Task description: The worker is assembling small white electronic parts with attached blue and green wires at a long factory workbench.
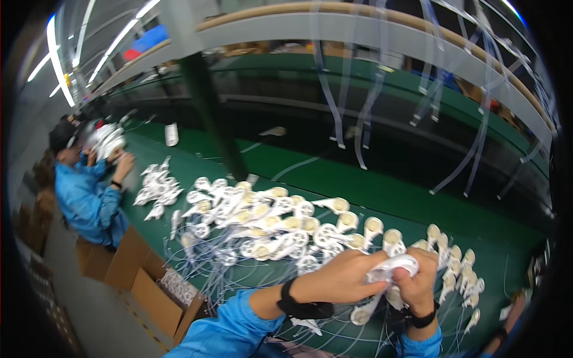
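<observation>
Held: 1 white part (391,268), between the two hands, above the table's near side.
Left hand (343,275): 1, fingers and thumb clamped on the part; 1 black wristband (298,301).
Right hand (419,279): 1, thumb pressed on the part, fingers closed round it.
Main heap (274,224): dozens of white parts with round ends, overlapping, no exact count; many thin tubes.
Right cluster (455,268): roughly a dozen, beside right hand.
Far-left pile (158,185): 1, pieces uncountable.
Co-worker (89,191): 1 at left, blue sleeves.
</observation>
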